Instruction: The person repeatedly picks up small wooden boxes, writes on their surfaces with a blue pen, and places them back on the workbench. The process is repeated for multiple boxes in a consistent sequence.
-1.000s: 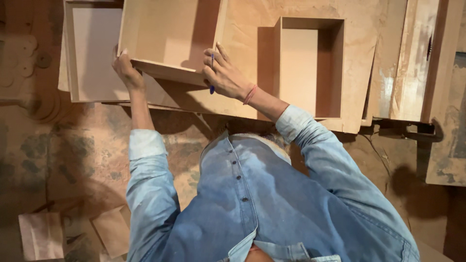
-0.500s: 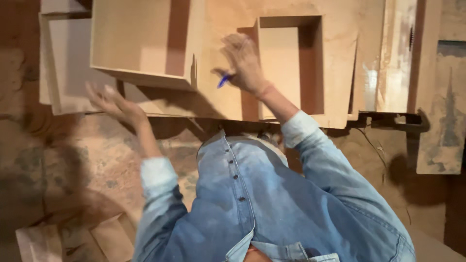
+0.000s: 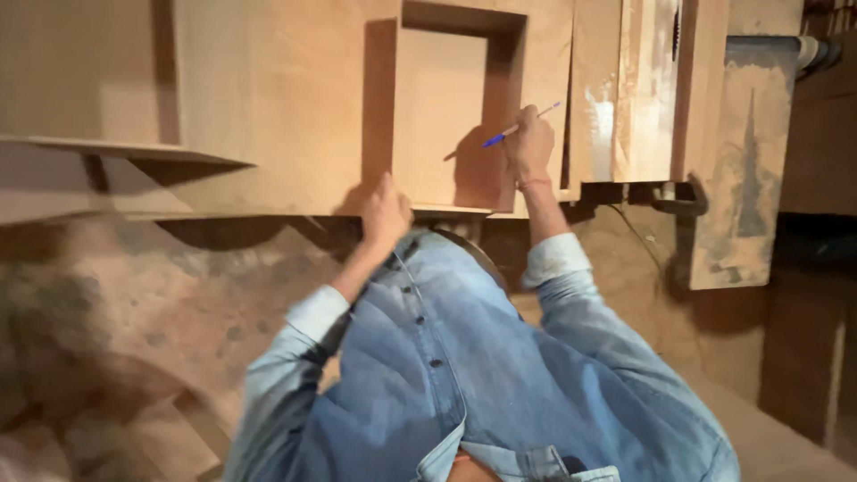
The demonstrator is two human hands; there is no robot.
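Plywood panel (image 3: 277, 98) is lying across the counter, its left part cut off and blurring. Denim sleeves are covering both forearms. Dusty brown floor (image 3: 116, 312) is showing below, smeared by motion. Right hand (image 3: 528, 147) is closing around a blue pen (image 3: 511, 132), beside the rectangular cutout (image 3: 442, 116). Left hand (image 3: 384, 214) is curling shut, pressing the panel's near edge.

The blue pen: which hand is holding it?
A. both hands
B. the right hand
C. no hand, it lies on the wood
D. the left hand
B: the right hand grips the blue pen against the side of the open wooden box, while the left hand rests at the box's lower edge.
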